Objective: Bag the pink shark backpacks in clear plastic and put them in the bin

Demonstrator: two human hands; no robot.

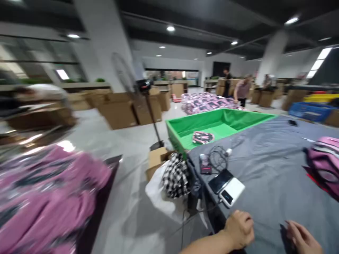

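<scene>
My left hand (239, 229) is closed in a fist over the near left edge of the grey-covered table (265, 183). Whatever it may hold is hidden. Low at the right, my right hand (303, 238) has its fingers closed by a dark, thin, pointed piece (286, 240), blurred and partly cut off by the frame. Just beyond my left hand lies a white power bank (232, 191) with a lit display and a cable, against a dark phone (220, 181). A pink and black bag (325, 162) rests on the table at the right.
A green-lined bin (196, 123) adjoins the table's far side, with a pink and black packet (202, 137) inside. Bagged pink goods (53, 197) are piled left. A checkered cloth (176, 174) and a carton (157, 160) stand beside the table. Several people are farther back.
</scene>
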